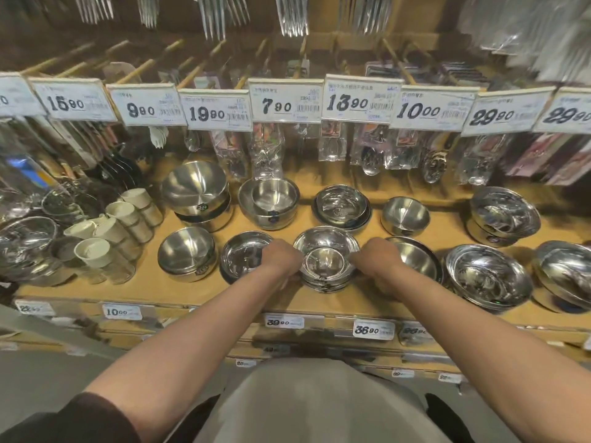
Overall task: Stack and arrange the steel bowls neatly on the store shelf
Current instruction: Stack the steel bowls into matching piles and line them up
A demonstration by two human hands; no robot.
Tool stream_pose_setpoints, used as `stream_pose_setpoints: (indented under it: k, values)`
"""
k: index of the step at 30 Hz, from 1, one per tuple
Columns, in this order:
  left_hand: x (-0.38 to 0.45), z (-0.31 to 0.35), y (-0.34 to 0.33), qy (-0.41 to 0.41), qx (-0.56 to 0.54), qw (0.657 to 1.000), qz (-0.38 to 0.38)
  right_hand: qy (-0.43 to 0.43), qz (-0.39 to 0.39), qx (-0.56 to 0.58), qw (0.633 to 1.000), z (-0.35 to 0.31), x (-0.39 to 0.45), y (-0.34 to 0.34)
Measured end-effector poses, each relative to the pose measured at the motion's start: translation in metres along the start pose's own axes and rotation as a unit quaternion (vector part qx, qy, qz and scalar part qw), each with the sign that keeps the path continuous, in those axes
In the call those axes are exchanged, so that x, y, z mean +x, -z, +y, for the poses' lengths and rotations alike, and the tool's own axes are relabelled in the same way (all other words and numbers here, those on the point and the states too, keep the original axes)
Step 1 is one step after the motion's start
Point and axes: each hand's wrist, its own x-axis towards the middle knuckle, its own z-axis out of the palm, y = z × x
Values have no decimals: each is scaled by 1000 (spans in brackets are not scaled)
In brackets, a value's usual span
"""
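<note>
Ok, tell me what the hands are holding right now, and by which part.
Both hands hold the stack of steel bowls at the shelf's front: left hand on its left rim, right hand on its right rim. The fingers are mostly hidden.

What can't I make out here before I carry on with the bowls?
Head view only:
- Fingers of the left hand and right hand: hidden behind the knuckles and the centre stack.
- Bowl count in that stack: rims merge, too small to tell.
- Plate beside it: its near edge is covered by the right hand.
- Far-right bowl: cut off by the frame edge.
</note>
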Motion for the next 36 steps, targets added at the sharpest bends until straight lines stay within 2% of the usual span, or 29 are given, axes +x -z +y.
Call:
stream_pose_setpoints:
  k: [6,13,23,27,36]
  values:
    - [2,0,-1,-7,-8,1000,3,10,41,-19,999,5,1,-9]
    - [3,-2,1,-51,26,998,22,-3,37,53,998,6,-4,-16]
    - [-6,0,3,-140,212,965,70,36,52,-35,997,0,-10,-7]
    - [-6,0,1,-142,209,964,79,47,69,-26,996,-2,-9,-2]
    - [-4,-2,-1,-141,185,967,101,66,47,-3,997,4,-1,-3]
